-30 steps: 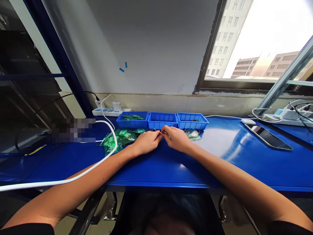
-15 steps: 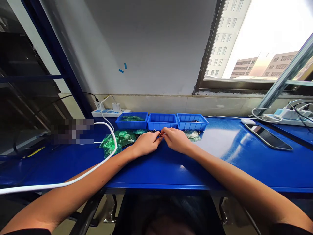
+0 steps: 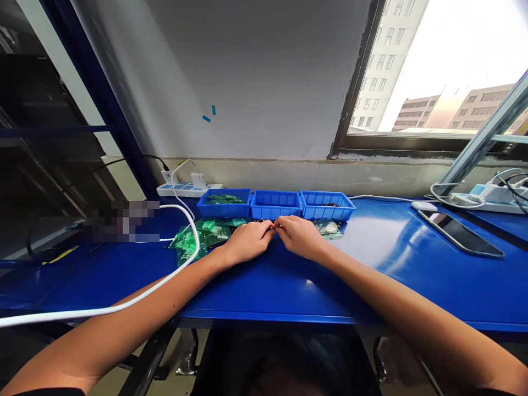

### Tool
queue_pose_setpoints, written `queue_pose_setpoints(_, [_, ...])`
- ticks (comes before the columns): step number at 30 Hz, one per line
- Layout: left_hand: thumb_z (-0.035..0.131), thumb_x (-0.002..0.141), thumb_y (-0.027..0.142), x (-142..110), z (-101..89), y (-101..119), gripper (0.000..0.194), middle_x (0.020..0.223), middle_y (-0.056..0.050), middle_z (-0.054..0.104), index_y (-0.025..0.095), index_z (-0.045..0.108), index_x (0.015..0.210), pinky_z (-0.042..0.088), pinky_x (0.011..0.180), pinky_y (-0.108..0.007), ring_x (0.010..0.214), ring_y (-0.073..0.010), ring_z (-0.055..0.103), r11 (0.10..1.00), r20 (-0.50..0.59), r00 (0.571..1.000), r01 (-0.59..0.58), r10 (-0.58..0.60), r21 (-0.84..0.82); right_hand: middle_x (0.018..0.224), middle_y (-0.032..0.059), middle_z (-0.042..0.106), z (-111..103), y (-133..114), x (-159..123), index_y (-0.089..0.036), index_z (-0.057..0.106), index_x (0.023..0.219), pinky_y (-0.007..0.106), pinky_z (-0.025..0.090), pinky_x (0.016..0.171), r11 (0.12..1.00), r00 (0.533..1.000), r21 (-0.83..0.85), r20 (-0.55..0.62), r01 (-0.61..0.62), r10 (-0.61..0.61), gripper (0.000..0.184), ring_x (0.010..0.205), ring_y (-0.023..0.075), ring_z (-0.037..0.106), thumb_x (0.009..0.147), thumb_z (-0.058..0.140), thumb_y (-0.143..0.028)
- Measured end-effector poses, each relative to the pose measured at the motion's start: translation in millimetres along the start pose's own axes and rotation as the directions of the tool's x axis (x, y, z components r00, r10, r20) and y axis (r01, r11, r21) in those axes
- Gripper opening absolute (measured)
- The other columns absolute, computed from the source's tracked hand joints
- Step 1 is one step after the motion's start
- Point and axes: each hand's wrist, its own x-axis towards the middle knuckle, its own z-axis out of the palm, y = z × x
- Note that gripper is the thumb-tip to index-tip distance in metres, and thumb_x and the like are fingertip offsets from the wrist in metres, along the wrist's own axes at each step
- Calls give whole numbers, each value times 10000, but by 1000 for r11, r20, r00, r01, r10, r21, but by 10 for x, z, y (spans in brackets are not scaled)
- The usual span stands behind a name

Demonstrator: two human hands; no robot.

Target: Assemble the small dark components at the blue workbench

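While our fingertips meet above the blue counter [image 3: 268, 291], a small dark piece [image 3: 273, 227] sits between them, too tiny and too covered for us to make out its form. Our left hand [image 3: 246, 241] pinches it from one side and our right hand [image 3: 301, 236] from the other, both closed on it. Just beyond, we have three blue bins in a row: the left bin [image 3: 224, 211] holds green packets, the middle bin [image 3: 275, 212] is straight ahead, and the right bin [image 3: 329, 213] has some dark bits inside. Green bags [image 3: 190, 245] lie beside our left hand, and a clear packet [image 3: 329, 230] lies in front of the right bin. Farther right, a phone [image 3: 462, 234] rests flat; a white cable [image 3: 136, 297] curves across our left forearm.
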Motion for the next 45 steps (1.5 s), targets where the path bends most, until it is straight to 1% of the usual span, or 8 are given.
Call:
queue_pose_setpoints(5, [305,912,343,2,-5,22,317,1010,-60,686,222,575,1024,470,755,-297,952,-233,632,1000,8,1000,13,-13,8,876,53,655,-1,-4,-1,-175,553,1017,236,399,739,1000,1000,-1,-2,-22,22,179,888,157,591,876,449,-213])
queue_pose_setpoints(12, [299,917,378,-4,-16,32,342,1015,-67,683,215,593,979,471,744,-317,943,-255,633,1000,12,1000,12,-12,-4,928,57,650,4,3,10,-177,558,980,235,396,728,1000,1000,-9,-3,-3,3,170,887,156,587,879,422,-191])
queue_pose_setpoints(19, [318,908,384,-5,-10,23,344,996,-64,689,223,557,1095,473,745,-309,926,-239,637,999,4,999,36,-36,-13,953,74,653,25,6,18,-171,565,963,241,396,737,1000,1000,-17,10,-11,11,186,896,159,592,903,393,-210])
queue_pose_setpoints(26, [299,914,354,22,25,-13,319,998,-48,687,235,579,1010,466,722,-289,926,-226,637,1000,2,1000,27,-27,2,915,56,657,6,0,11,-175,560,1000,236,389,732,1000,1000,3,8,-11,11,169,898,158,590,885,441,-212])
queue_pose_setpoints(30, [287,919,360,26,32,-23,332,980,-53,689,225,587,959,461,699,-301,906,-241,641,1000,6,1000,16,-16,-1,884,51,653,6,6,13,-173,554,1003,232,384,718,1000,1000,2,1,-3,3,168,880,154,591,891,441,-226])
queue_pose_setpoints(35, [309,915,378,17,22,-13,326,995,-54,689,226,591,976,465,717,-303,927,-247,637,1000,4,1000,2,-2,-9,907,60,656,20,16,21,-172,560,981,241,389,700,1000,1000,-16,15,-8,9,166,879,165,598,894,425,-214])
queue_pose_setpoints(39, [320,910,384,12,19,-5,320,989,-60,690,220,579,1003,467,710,-296,909,-240,643,1000,4,1000,10,-10,-7,955,68,660,23,16,24,-168,562,973,250,397,723,1000,1000,-27,22,1,-1,190,900,168,597,905,388,-206])
queue_pose_setpoints(45, [309,912,363,9,10,3,309,992,-66,685,215,568,992,464,710,-317,922,-256,635,1000,10,1000,2,-2,-9,949,55,663,25,10,28,-168,566,948,255,397,731,1000,1000,-23,30,10,-10,198,893,168,596,906,376,-204])
